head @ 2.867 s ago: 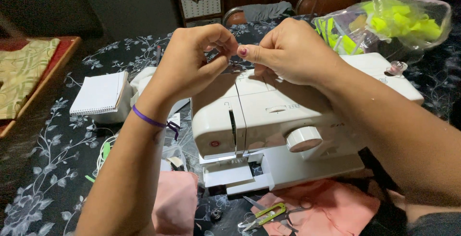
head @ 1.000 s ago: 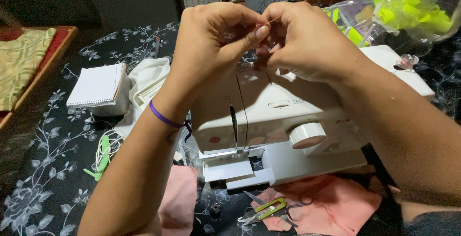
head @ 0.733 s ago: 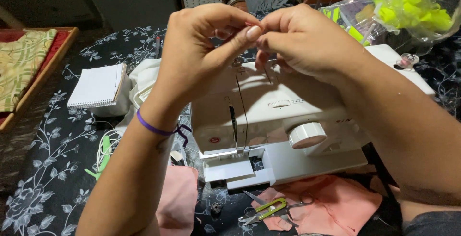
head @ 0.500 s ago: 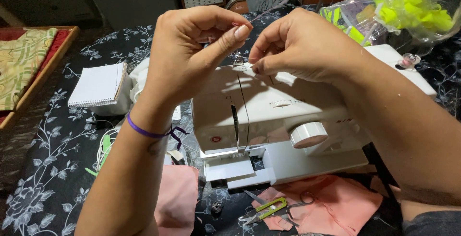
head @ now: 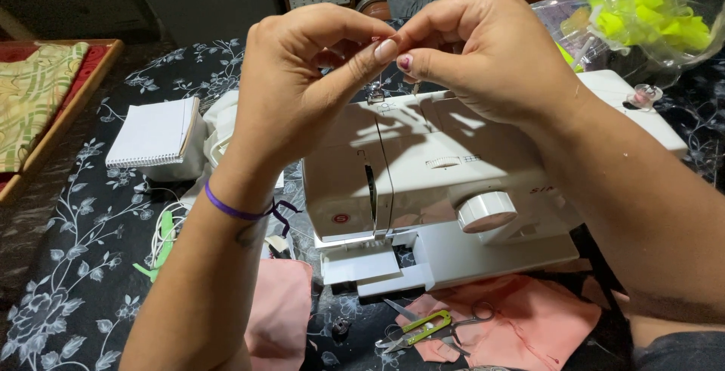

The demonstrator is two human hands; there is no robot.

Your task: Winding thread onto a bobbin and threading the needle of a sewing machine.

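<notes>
— Where are your hands?
— Your left hand (head: 302,84) and right hand (head: 483,54) are meeting fingertip to fingertip, pinching together above the white plastic sewing machine (head: 453,190) at centre frame; any thread is too fine to see.

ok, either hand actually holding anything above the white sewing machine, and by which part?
Cannot tell. Left hand and right hand pinch fingertips together above the white sewing machine; any thread between them is too fine to see.

The surface (head: 91,265), covered in a black floral cloth, carried a white sewing machine (head: 423,190), a notepad (head: 151,133), pink fabric (head: 529,326), green-handled snips (head: 415,329) and a plastic bag (head: 642,23).
</notes>
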